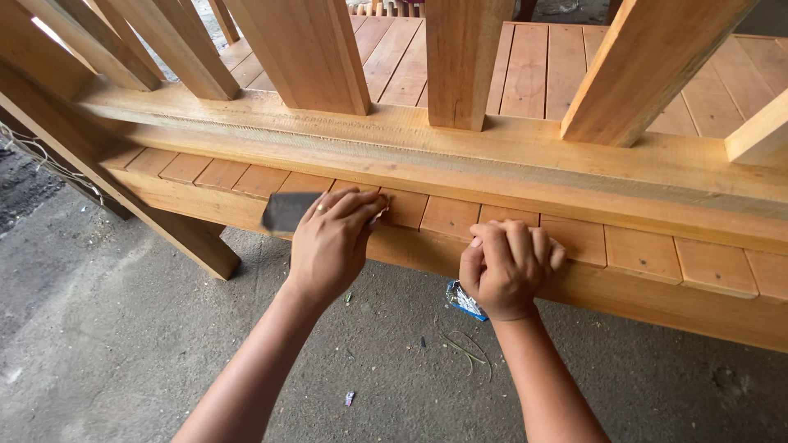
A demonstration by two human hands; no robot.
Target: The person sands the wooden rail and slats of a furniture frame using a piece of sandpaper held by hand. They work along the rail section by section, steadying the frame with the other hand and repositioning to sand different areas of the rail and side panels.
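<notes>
My left hand point(330, 244) pinches a dark grey sheet of sandpaper point(289, 211), the fingers point(355, 205) curled narrow over its right end while the rest of the sheet sticks out to the left. The sheet lies against the near edge of the wooden surface point(648, 250), a run of short slats set side by side along a long beam. My right hand point(506, 267) rests further right on that same near edge, its fingers folded down into a loose fist on the wood; I cannot tell whether they hold anything.

No container is in view. On the grey concrete floor point(107, 344), just below and touching the outline of my right hand as seen from above, lies a small crumpled wrapper point(462, 299), blue and silvery white, with a creased shape. A tiny scrap of pale litter point(350, 399) lies nearer to me, between my forearms, and a few thin green stalks point(464, 351) lie on the floor near the wrapper.

Beyond the slats a thick rail point(410, 131) runs left to right, with upright wooden posts point(460, 61) standing on it, and a plank deck point(533, 70) behind them on the far side.
</notes>
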